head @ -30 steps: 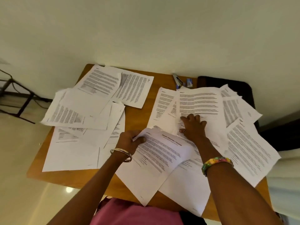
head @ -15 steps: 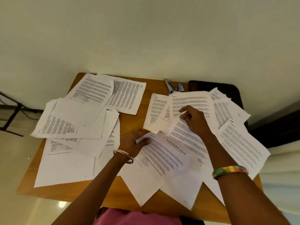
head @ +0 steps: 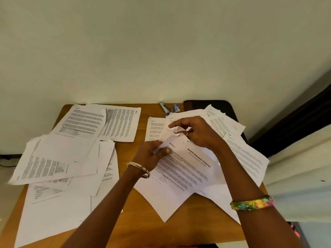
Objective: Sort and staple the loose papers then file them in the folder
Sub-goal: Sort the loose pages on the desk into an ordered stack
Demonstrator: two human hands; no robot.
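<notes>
We find a wooden tabletop [head: 143, 217] set against a plain pale wall [head: 161, 47], with a dark curtain [head: 293, 126] at the far right. On the left half lie overlapping printed sheets [head: 59, 158], some face down. At the back edge, centre, we note a stapler [head: 165, 108] and a small blue box [head: 176, 107] just beside it. A dark folder [head: 223, 106] sits at the back right corner, partly under a second spread of papers [head: 247, 156].

The left hand [head: 152, 155], a gold bangle [head: 138, 169] on its wrist, pinches the top edge of a sheet headed "Sample Education Transcript" [head: 189, 169]. The right hand [head: 197, 131], wearing a multicoloured bangle [head: 252, 203], has its fingers curled onto the upper corner of the same raised paper; we judge this grip closed on it.

Against the frame a second ago, the right hand no longer presses flat on the right pile; it has lifted and curled. The tabletop sits lower in view.
</notes>
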